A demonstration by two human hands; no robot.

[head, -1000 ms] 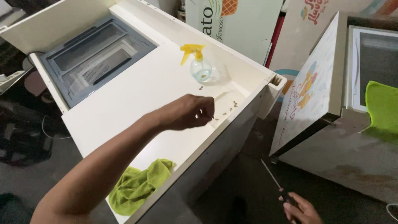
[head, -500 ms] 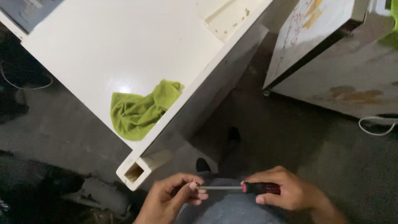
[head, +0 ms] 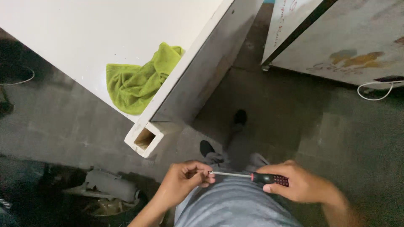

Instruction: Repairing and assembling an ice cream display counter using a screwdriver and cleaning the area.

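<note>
As before, both hands (head: 185, 183) holding screwdriver (head: 252, 176)

Bare forearms, grey trousers (head: 235, 206), dark shoes (head: 240, 116)

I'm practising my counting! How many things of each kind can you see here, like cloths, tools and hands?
Crumpled green cloth on the white panel: 1
Screwdriver with black and red handle: 1
Hands, left hand at the tip and right hand on the handle: 2
White cable on the floor: 1
Total: 5
</note>
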